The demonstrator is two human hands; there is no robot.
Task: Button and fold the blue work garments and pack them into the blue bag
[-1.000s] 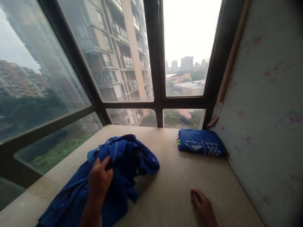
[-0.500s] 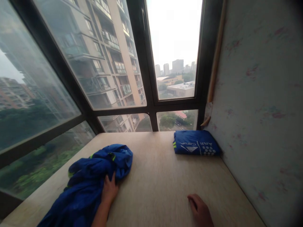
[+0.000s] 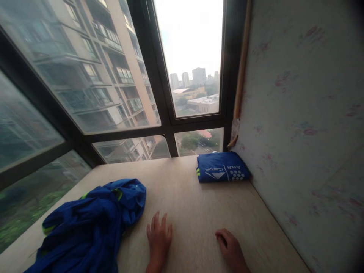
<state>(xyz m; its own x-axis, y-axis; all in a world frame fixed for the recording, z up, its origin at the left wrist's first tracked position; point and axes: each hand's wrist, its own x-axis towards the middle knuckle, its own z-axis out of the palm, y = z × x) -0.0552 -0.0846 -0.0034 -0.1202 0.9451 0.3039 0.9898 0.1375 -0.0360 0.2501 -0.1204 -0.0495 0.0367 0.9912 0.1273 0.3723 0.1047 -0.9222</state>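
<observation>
A rumpled blue garment (image 3: 88, 223) with yellow-green trim lies in a loose heap at the left of the wooden surface. To its right is my left hand (image 3: 159, 235), fingers spread and nothing in them, apart from the cloth. My right hand (image 3: 229, 246) rests farther right, its fingers curled in with a small gap by the thumb; no object shows in it. At the back right corner sits a neatly folded blue garment (image 3: 223, 167), with white lettering, a triangle and dots printed on its front.
The pale wooden surface (image 3: 182, 201) runs up to dark-framed windows (image 3: 166, 125) at the back and left. A wall with faded floral paper (image 3: 301, 151) bounds the right side. A wooden strip (image 3: 241, 68) runs down beside the window frame.
My left hand has let go of the rumpled garment and moved right, onto bare wood. The view has turned slightly right. My right hand keeps much the same pose.
</observation>
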